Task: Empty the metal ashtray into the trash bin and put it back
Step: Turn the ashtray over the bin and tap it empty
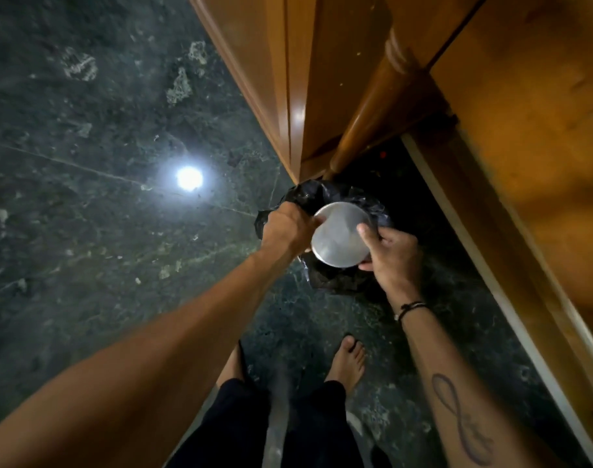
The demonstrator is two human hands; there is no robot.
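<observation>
The round metal ashtray (339, 236) is held upside down, its dull flat underside facing me, directly over the trash bin (325, 280), which is lined with a black plastic bag. My right hand (388, 255) grips the ashtray's right rim, thumb on top. My left hand (288, 228) is closed on the ashtray's left edge, right beside the bag's bunched rim. What lies inside the bin is hidden by the ashtray.
The bin stands on a dark green marble floor (102, 197) at the corner of a wooden cabinet (288, 96) with a turned wooden post (379, 106). A wooden surface (531, 163) runs along the right. My bare feet (347, 363) are just behind the bin.
</observation>
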